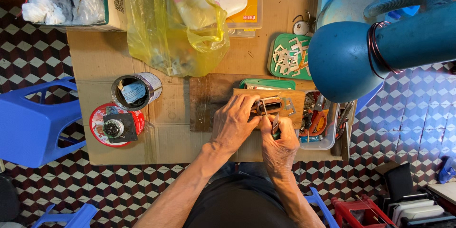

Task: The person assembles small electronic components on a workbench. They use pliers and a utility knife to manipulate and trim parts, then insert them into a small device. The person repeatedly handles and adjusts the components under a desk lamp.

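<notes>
My left hand (233, 122) presses down on a small metal frame part (269, 106) that lies on a wooden block (294, 100). My right hand (280, 143) grips a green-handled tool (275, 127), its metal tip pointing up at the part. Both hands meet at the front edge of the block, over a cardboard-covered work surface (95, 62). The part is partly hidden by my fingers.
A green tray of small metal pieces (288, 56) sits behind the block. A clear box of tools (319, 122) is at the right. A blue lamp (351, 52) overhangs. At the left stand an open tin (136, 91), a red lid (116, 124), a yellow bag (171, 28) and a blue stool (33, 123).
</notes>
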